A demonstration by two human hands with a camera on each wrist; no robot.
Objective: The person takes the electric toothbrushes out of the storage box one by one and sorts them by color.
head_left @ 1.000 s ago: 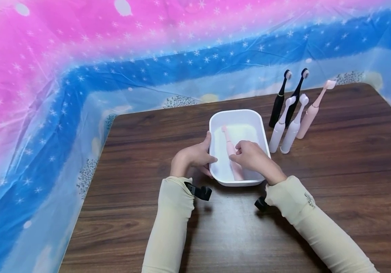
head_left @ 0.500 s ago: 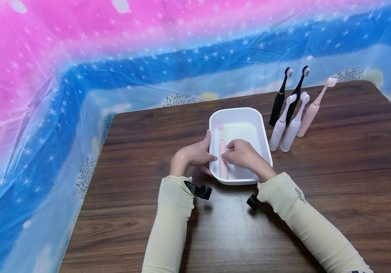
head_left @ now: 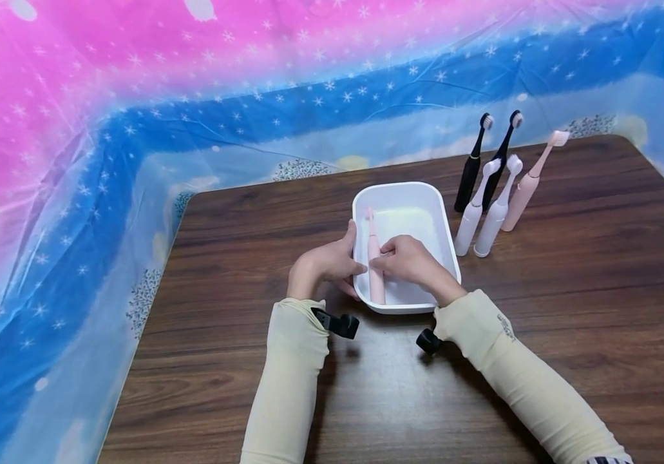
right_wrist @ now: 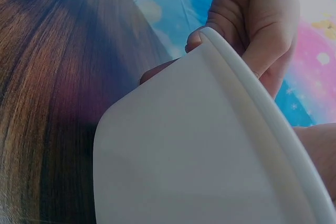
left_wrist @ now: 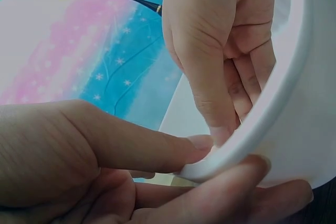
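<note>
A white rectangular tray stands on the table in the head view. My left hand grips its left wall, thumb over the rim and fingers beneath outside; the left wrist view shows this pinch on the white rim up close. Along the inside of that wall lies a pink electric toothbrush, brush head towards the back. With thumb and fingers, my right hand holds its handle inside the tray. The tray's outer wall hides the toothbrush in the right wrist view.
Right of the tray, several electric toothbrushes stand upright: two black ones, two white ones and a pink one. They are close to the tray's right wall. A patterned cloth hangs behind the wooden table.
My right hand has moved left within the tray, bringing the pink toothbrush from the middle to the left wall and turning it straighter. The left hand has kept its grip on the tray.
</note>
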